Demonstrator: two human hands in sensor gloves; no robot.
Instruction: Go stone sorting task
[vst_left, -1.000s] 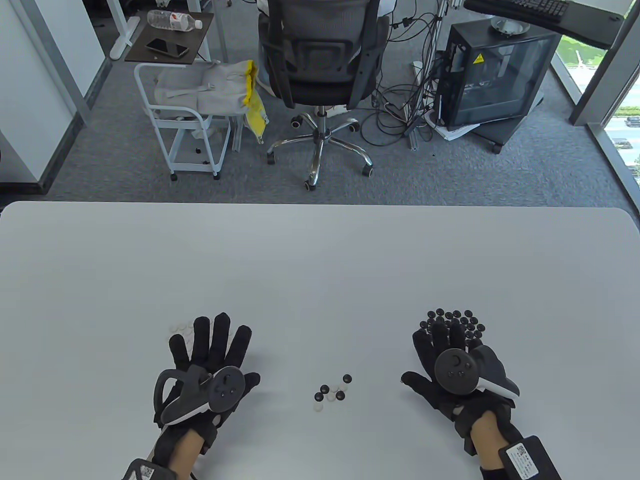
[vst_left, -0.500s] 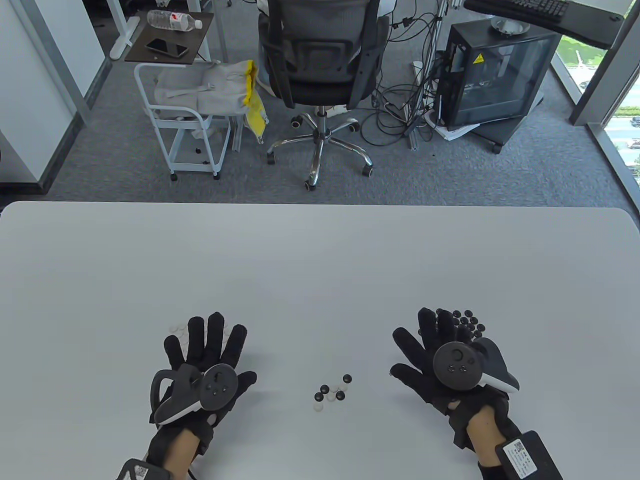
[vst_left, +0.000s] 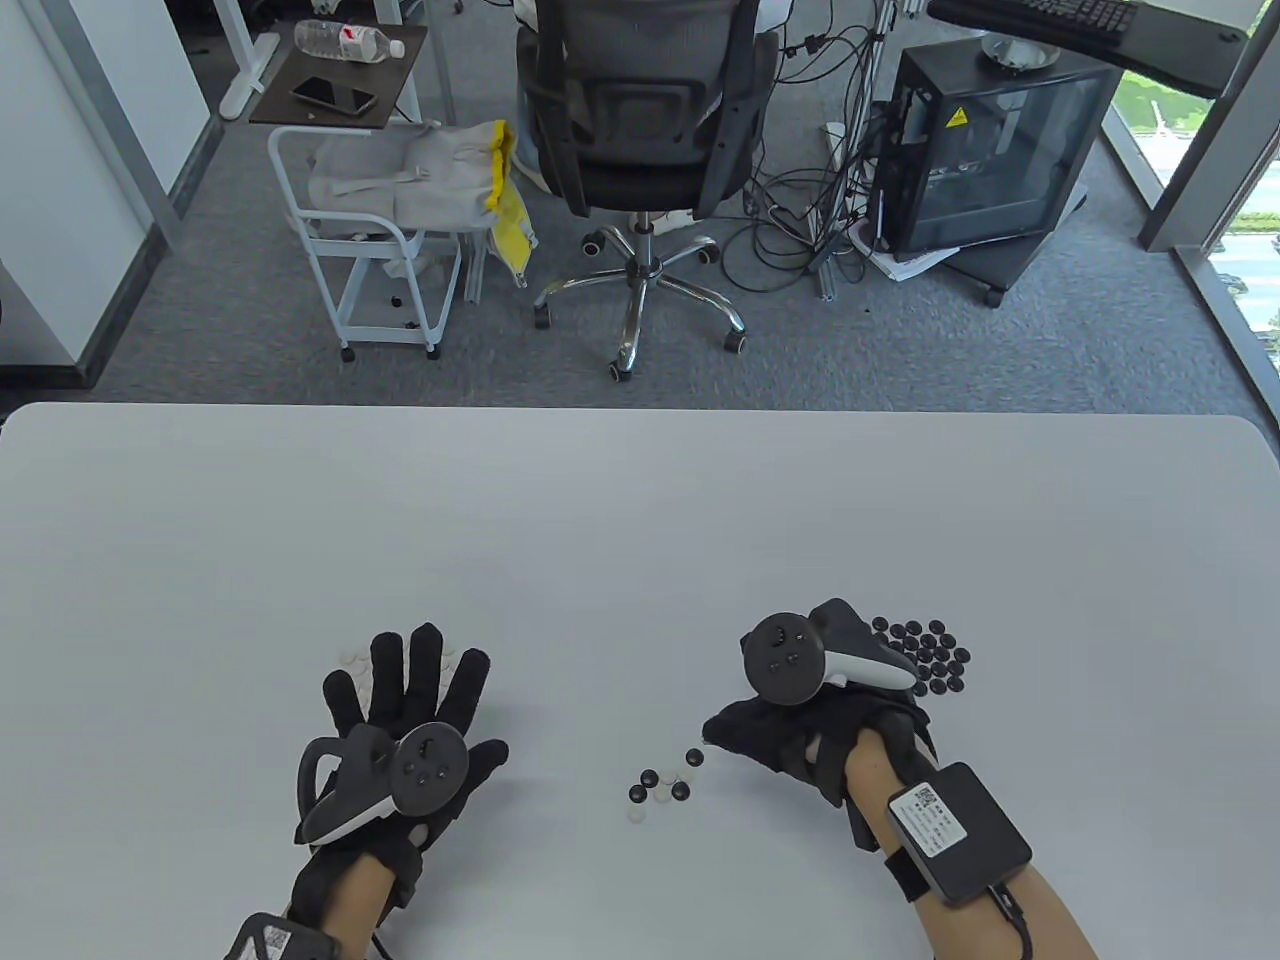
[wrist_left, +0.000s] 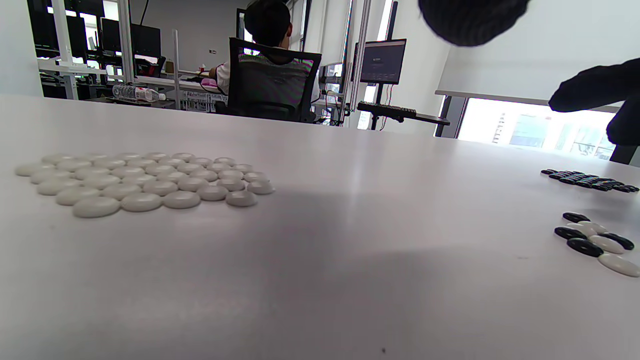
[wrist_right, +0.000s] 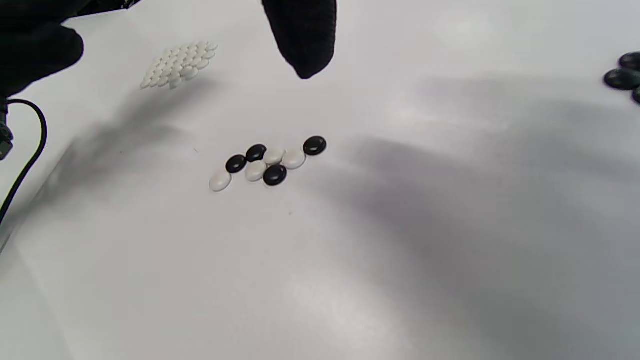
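A small mixed cluster of black and white stones (vst_left: 662, 785) (wrist_right: 267, 162) (wrist_left: 595, 242) lies on the white table (vst_left: 640, 520) between my hands. My left hand (vst_left: 420, 680) lies flat with straight, spread fingers over the pile of white stones (vst_left: 352, 658) (wrist_left: 140, 180) (wrist_right: 180, 64), hiding most of it in the table view. My right hand (vst_left: 730, 735) is turned on its side, fingertips just right of the mixed cluster. Its finger (wrist_right: 300, 35) and thumb (wrist_right: 35, 50) hang apart above the stones and hold nothing. The pile of black stones (vst_left: 930, 655) (wrist_left: 590, 180) (wrist_right: 622, 75) sits behind that hand.
Past the table's far edge stand an office chair (vst_left: 640, 120), a white cart (vst_left: 370, 240) and a computer tower (vst_left: 990, 150). A person sits at a desk in the background of the left wrist view (wrist_left: 270, 55).
My right hand has left the black pile, rolled onto its side and swung left toward the mixed cluster. My left hand has drifted slightly left over the white pile.
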